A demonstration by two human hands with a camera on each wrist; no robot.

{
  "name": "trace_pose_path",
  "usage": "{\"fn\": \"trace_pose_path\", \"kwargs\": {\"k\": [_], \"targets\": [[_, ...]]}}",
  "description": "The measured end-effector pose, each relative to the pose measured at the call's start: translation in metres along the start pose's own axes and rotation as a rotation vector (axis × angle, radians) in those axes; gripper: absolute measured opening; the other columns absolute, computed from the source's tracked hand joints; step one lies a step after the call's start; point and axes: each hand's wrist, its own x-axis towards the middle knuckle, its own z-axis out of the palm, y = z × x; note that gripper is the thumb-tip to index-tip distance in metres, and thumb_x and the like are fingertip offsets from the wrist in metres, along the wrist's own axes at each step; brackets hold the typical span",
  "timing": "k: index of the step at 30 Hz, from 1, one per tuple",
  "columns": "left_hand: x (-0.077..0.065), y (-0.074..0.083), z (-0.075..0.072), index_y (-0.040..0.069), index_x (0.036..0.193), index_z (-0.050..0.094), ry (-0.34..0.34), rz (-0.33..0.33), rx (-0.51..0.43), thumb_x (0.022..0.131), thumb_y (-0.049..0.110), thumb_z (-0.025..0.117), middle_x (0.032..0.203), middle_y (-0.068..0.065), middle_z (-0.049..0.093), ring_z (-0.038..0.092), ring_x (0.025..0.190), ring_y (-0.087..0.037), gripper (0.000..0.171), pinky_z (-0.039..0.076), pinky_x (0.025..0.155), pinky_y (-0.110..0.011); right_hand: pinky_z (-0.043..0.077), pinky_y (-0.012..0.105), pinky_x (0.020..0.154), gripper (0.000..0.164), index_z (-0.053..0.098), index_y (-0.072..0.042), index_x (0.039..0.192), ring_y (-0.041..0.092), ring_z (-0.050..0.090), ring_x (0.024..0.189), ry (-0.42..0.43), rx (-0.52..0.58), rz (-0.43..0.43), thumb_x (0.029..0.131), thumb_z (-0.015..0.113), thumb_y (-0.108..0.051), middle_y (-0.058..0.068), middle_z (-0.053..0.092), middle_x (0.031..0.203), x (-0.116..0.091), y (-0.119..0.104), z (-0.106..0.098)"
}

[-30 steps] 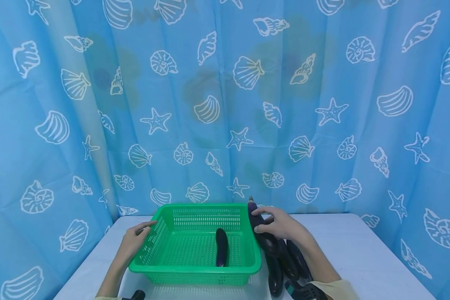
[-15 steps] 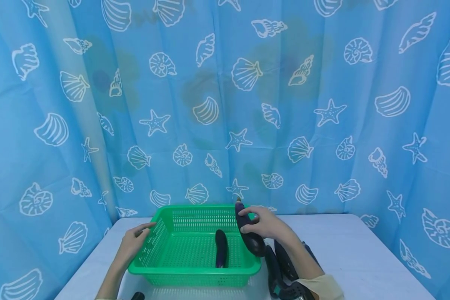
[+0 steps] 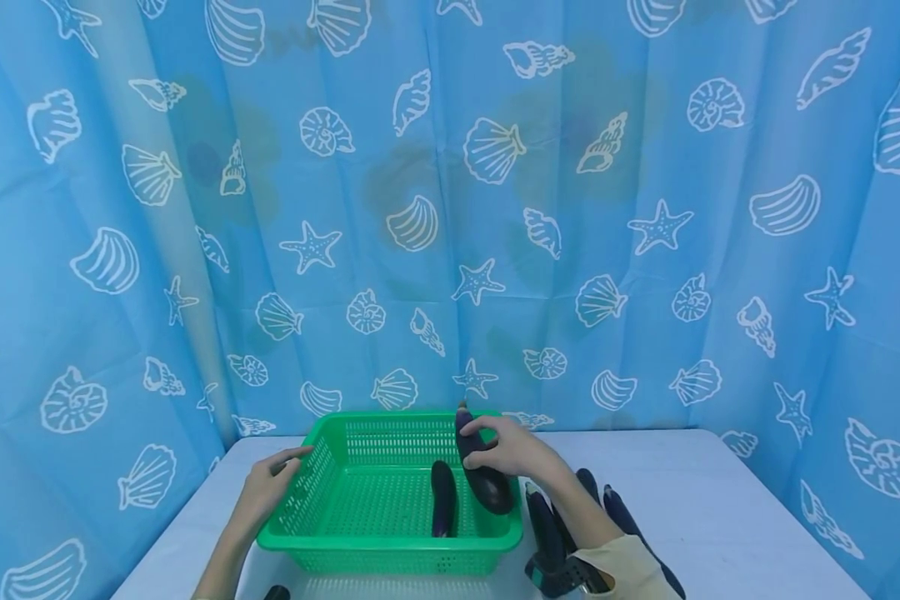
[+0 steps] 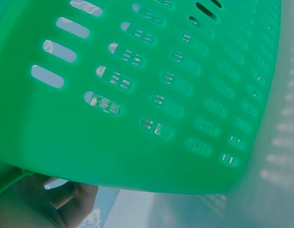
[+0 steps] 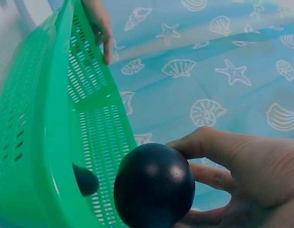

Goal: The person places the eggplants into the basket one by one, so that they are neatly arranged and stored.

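Observation:
My right hand (image 3: pixel 512 452) grips a dark purple eggplant (image 3: pixel 489 487) between thumb and fingers, above the right side of a green plastic basket (image 3: pixel 390 543). Its rounded bottom end faces the camera in the right wrist view, where the eggplant (image 5: pixel 154 185) hides part of the fingers. A second eggplant (image 3: pixel 442 498) lies lengthwise on the basket floor, right of centre. At the left rim, my left hand (image 3: pixel 266 487) touches the basket from outside, index finger extended. In the left wrist view the basket wall partly hides that hand (image 4: pixel 66 204).
Several more eggplants (image 3: pixel 546 529) lie on the white table (image 3: pixel 705 492) right of the basket, partly under my right forearm. A blue curtain (image 3: pixel 450 208) with white shell prints hangs behind the table. Slotted walls surround the basket.
My right hand has carried the eggplant leftward from beside the basket, over its right rim, to above the inside. My left hand and the eggplant in the basket have stayed put.

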Motion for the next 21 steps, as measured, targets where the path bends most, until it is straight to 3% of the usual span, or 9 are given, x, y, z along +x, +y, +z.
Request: {"fn": "trace_pose_path", "kwargs": {"k": [9, 21], "targets": [[0.0, -0.001, 0.0, 0.011, 0.139, 0.056, 0.002, 0.01, 0.002, 0.103, 0.023, 0.04, 0.148, -0.025, 0.046, 0.045, 0.133, -0.049, 0.041, 0.045, 0.104, -0.064, 0.057, 0.033, 0.055, 0.043, 0.065, -0.014, 0.126, 0.022, 0.064, 0.085, -0.048, 0.036, 0.017, 0.085, 0.074, -0.02, 0.018, 0.055, 0.131, 0.01, -0.005, 0.013], [0.001, -0.001, 0.001, 0.012, 0.14, 0.056, 0.002, -0.01, -0.006, 0.103, 0.023, 0.04, 0.149, -0.025, 0.045, 0.044, 0.134, -0.049, 0.041, 0.041, 0.108, -0.066, 0.063, 0.04, 0.06, 0.042, 0.065, -0.016, 0.124, 0.025, 0.066, 0.089, -0.083, 0.065, 0.054, 0.084, 0.075, -0.021, 0.019, 0.052, 0.135, 0.016, -0.007, 0.035]]}}
